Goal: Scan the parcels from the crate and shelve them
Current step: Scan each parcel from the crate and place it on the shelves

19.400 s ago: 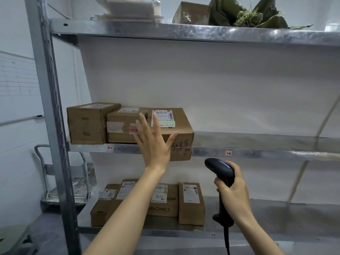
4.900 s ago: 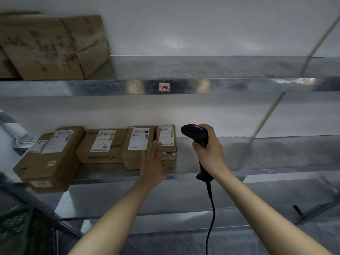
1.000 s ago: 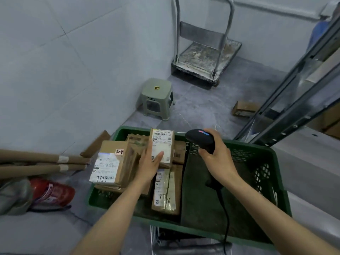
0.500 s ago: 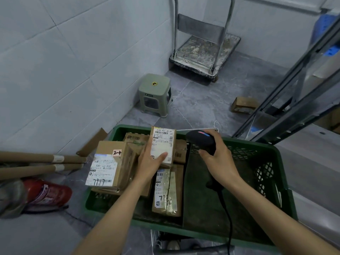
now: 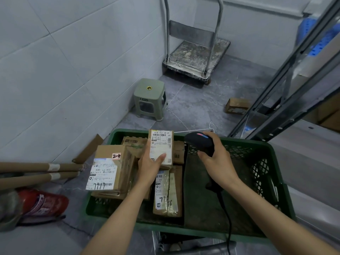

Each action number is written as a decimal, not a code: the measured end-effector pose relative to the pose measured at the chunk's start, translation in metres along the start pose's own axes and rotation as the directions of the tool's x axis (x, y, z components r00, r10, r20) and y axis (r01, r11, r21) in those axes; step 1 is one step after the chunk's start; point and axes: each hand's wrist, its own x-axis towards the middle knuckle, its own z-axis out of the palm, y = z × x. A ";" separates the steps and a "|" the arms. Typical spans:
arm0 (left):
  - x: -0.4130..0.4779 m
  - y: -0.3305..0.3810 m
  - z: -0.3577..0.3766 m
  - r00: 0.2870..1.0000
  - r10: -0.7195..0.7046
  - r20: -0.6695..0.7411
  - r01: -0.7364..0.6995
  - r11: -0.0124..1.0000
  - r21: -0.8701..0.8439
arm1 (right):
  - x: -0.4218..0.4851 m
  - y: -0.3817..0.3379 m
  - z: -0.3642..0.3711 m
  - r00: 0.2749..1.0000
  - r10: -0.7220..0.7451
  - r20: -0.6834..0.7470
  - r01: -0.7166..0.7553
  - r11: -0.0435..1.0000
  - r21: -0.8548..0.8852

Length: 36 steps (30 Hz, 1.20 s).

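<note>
Parcel (image 5: 161,146), a small stiff carton that looks light, stands label-up over the green crate (image 5: 272,173), gripped low by the left hand (image 5: 150,165). Right hand (image 5: 218,159) clasps the scanner (image 5: 199,142) beside it.

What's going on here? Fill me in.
A person is working from a green crate. The left hand holds a small parcel upright above it, label showing; the right hand grips a scanner close beside that label. Several more parcels lie in the crate's left side, not yet shelved.
</note>
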 end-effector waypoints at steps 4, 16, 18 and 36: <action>-0.008 0.010 0.001 0.999 0.032 0.003 -0.032 0.999 0.007 | -0.008 -0.009 -0.008 0.999 -0.018 -0.027 0.018 1.000 0.003; -0.059 0.084 0.038 0.985 0.171 0.018 -0.172 0.984 0.042 | -0.063 -0.046 -0.074 0.979 -0.069 -0.190 0.074 0.997 0.023; -0.071 0.093 0.052 0.981 0.190 0.035 -0.191 0.981 0.044 | -0.075 -0.047 -0.090 0.973 -0.071 -0.220 0.080 0.996 0.034; -0.261 0.179 0.232 0.881 0.432 0.193 -0.452 0.889 0.075 | -0.261 -0.003 -0.309 0.879 -0.108 -0.465 0.152 0.987 0.057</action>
